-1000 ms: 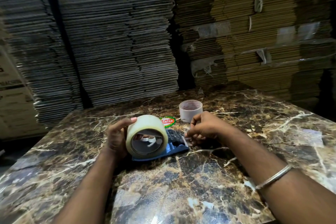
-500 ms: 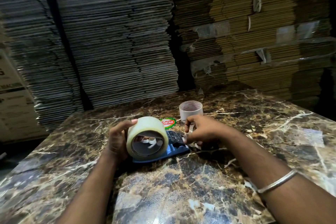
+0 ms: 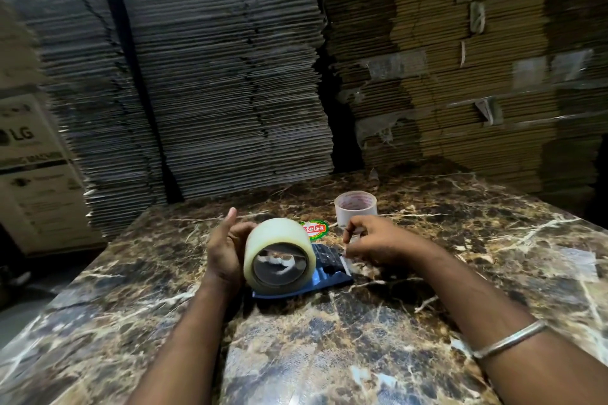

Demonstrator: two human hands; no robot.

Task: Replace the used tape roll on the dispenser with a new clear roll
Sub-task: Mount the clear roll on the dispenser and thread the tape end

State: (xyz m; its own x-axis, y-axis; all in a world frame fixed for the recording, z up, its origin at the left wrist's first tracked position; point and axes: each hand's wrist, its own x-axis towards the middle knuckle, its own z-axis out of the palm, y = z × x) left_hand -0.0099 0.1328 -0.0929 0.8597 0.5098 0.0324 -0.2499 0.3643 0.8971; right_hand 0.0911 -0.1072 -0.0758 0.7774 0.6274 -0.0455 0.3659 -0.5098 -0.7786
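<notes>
Stacks of flattened cardboard (image 3: 230, 76) fill the background, grey at left and centre, brown at right. A printed carton (image 3: 29, 168) stands at the far left edge. In front lies a marble table (image 3: 329, 355), dark brown with pale veins.

On the table, near its middle, sits a blue dispenser (image 3: 329, 276), lying flat. A large clear roll (image 3: 278, 255) sits on the dispenser's left part, standing on edge with its open core facing the camera.

The left hand (image 3: 223, 250) is against the left side of the roll, palm to it, thumb raised and clear of the roll; the fingers go behind the roll and are hidden, so a grip cannot be confirmed. The right hand (image 3: 371, 242) hovers over the dispenser's right end, fingers curled with thumb and forefinger together near the cutter edge; whether they pinch a tape end cannot be told. A metal bangle (image 3: 508, 339) circles the right forearm.

Behind the right hand stands a small, nearly spent roll (image 3: 355, 207), upright. Between it and the clear roll lies a red-and-green label (image 3: 314, 228), flat on the table.
</notes>
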